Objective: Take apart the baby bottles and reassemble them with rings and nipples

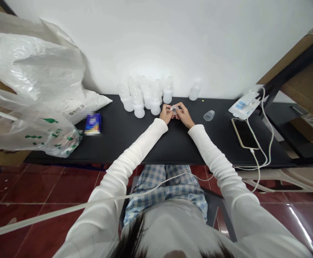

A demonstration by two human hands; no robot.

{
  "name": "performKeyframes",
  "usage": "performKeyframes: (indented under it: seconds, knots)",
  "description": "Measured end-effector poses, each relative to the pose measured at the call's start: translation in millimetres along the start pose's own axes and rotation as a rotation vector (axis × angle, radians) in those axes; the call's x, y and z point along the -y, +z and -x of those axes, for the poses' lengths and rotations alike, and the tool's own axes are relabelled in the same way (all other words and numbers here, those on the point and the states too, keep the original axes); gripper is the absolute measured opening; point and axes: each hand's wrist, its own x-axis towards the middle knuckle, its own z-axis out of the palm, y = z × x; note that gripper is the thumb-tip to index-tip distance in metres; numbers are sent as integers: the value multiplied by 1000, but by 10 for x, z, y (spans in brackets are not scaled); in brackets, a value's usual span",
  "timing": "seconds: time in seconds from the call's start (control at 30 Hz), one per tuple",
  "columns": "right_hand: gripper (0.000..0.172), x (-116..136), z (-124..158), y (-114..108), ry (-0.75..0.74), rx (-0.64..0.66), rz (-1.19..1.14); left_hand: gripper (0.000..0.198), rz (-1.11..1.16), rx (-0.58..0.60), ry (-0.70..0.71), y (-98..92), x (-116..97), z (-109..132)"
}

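Above the middle of the black table, my left hand [166,114] and my right hand [183,114] meet around a small round part [174,109] with a clear, shiny rim. The fingers of both hands are closed on its edges; its inner details are too small to make out. Just behind my left hand stands a cluster of white baby bottles [138,106] with clear domed caps. Farther right, by the wall, is a single translucent white bottle [194,91] without a visible dome. A loose clear cap [209,115] lies on its side to the right of my right hand.
Large white plastic bags [38,68] fill the left end, with a small blue box [93,124] beside them. On the right lie a phone [244,133] on a white cable [258,163] and a white power strip [244,104]. Another cable [134,195] crosses my lap.
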Motion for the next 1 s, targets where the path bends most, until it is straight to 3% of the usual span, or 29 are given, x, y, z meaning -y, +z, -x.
performKeyframes:
  seconds: [0.33,0.67,1.0]
  knots:
    - [41,-79,-12,27,-4,-32,44,23,-65,-49,33,3,27,14]
    - [53,36,-14,18,-8,59,-40,36,71,-47,25,7,42,-38]
    - [52,3,-19,30,25,-4,-46,32,77,-34,-9,24,-20,13]
